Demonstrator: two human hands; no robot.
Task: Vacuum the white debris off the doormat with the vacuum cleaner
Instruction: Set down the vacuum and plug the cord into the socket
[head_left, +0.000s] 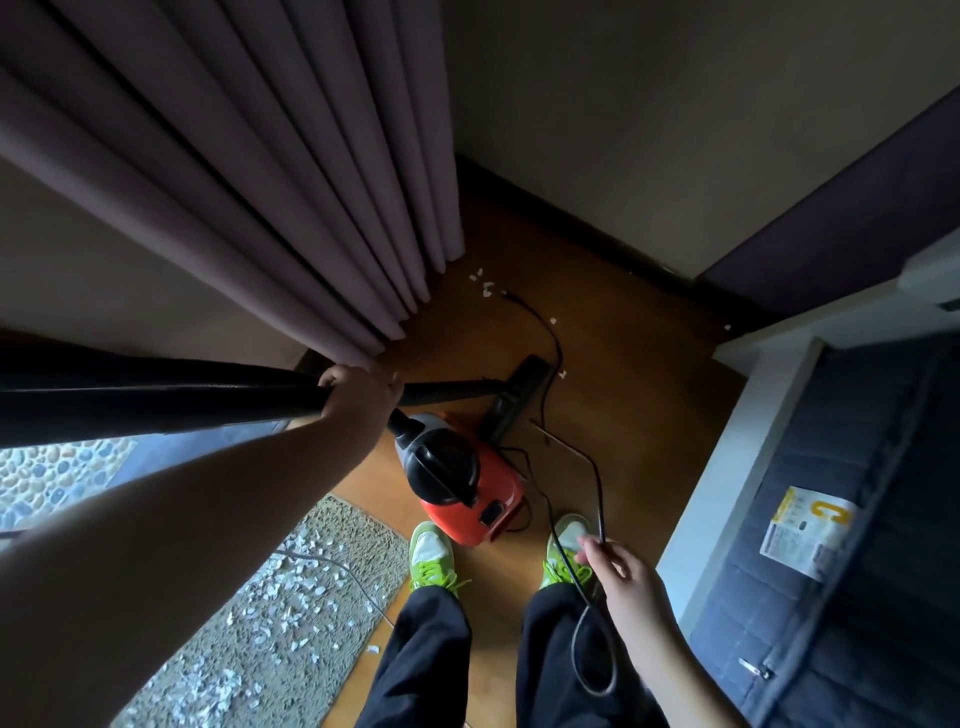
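My left hand (361, 392) grips the black vacuum wand (156, 397), which runs across the view to the floor head (517, 397) on the wooden floor. The orange and black vacuum cleaner (462, 478) stands just ahead of my feet. My right hand (621, 577) pinches the black power cord (597, 499), which loops below the hand and trails across the floor to its plug (506, 295). The grey doormat (291, 613) lies at lower left, strewn with white debris (306, 571). The wand's head is off the mat.
Purple curtains (291, 171) hang at upper left, close to the wand. A wall with dark skirting (571, 218) closes the far side. A grey quilted mattress (857, 519) on a white frame stands at right. A few white scraps (483, 283) lie on the floor near the plug.
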